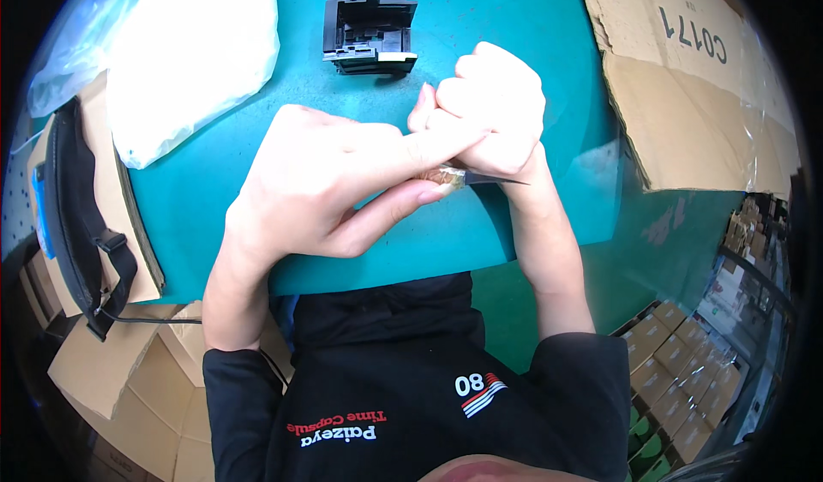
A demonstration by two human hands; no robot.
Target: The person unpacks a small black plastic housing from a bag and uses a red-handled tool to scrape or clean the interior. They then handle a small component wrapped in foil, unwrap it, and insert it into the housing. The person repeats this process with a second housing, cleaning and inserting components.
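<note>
My left hand [313, 178] is closed, thumb and fingers pinching a small tape-wrapped knife [453, 177]. Its thin, pointed dark blade sticks out to the right, passing just below my right hand and over the wrist area. My right hand [493, 109] is curled into a fist beside it, and the left fingers reach up against it. Whatever the right fist may hold is hidden. Beyond both hands, a black plastic housing [370, 58] with an open frame rests on the green tabletop [454, 11].
A white plastic bag [197, 62] lies at the far left. Beside it, a black strap with a buckle [81, 199] hangs over cardboard. A large cardboard box [686, 96] stands at the right. An open carton [137, 379] is at lower left; stacked boxes [686, 362] sit at lower right.
</note>
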